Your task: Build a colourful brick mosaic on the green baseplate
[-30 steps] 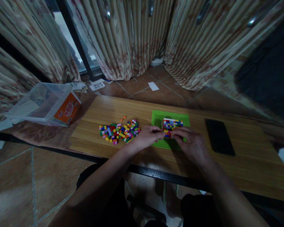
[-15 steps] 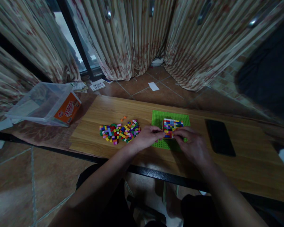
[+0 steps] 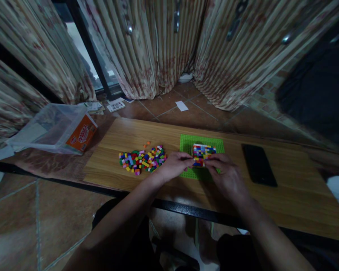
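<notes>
A small multicoloured toy brick build (image 3: 202,150) with a white back edge stands on the green studded baseplate (image 3: 186,141). At its front left corner, the fingertips of my left hand (image 3: 175,165) are closed against the side of the build. My right hand (image 3: 226,172) reaches over the front right part, thumb and forefinger pinched together at the bricks. Whatever lies between those right fingertips is too small to make out. To the left of my left hand spreads a pile of loose toy bricks (image 3: 144,161) in many colours.
A few orange bricks (image 3: 147,144) lie behind the pile on the wooden board (image 3: 107,150). A black phone (image 3: 259,164) lies right of the baseplate. A clear plastic tub (image 3: 55,128) with an orange label stands far left. Curtains (image 3: 147,56) hang behind.
The view has tilted slightly, so everything sits a little lower and further left. My right fingers have shifted slightly over the front of the build; my left hand stays at its corner.
</notes>
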`<state>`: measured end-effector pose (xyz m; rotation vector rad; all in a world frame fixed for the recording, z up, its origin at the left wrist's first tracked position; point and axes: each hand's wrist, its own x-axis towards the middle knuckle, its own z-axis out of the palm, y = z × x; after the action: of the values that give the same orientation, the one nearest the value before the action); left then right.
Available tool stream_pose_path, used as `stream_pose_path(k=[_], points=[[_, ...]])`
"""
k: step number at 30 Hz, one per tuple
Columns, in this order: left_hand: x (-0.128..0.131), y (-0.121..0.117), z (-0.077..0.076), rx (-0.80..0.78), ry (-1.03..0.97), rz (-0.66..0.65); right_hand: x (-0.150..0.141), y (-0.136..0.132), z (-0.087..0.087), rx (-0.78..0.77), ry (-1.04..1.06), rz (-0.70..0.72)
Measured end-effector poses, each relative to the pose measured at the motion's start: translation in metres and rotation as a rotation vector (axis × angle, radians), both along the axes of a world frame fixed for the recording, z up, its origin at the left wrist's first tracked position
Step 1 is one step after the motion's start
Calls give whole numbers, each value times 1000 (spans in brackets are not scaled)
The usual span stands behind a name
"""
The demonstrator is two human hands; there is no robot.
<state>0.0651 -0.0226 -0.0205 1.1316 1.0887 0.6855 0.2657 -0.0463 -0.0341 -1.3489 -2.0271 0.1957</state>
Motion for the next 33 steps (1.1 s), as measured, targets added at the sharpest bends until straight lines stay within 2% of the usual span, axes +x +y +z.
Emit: stream_pose_path(k=[5, 10, 16, 21, 29, 33], points=[[-1, -1, 0, -25, -40, 9, 2, 2, 1, -35, 35, 14], [-3, -1, -2, -51, -143, -1, -2, 1, 14, -62, 117, -12], [-1, 0, -1, -72, -237, -78, -11, -1, 24, -188, 213, 104], [-1, 0, 1, -54, -327, -146, -13, -3, 25, -219, 229, 155], [0, -1, -6, -141, -421, -85, -18, -5, 21, -195, 324, 153], [0, -1, -5, -102, -387, -98, -20, -4, 19, -152, 339, 145]])
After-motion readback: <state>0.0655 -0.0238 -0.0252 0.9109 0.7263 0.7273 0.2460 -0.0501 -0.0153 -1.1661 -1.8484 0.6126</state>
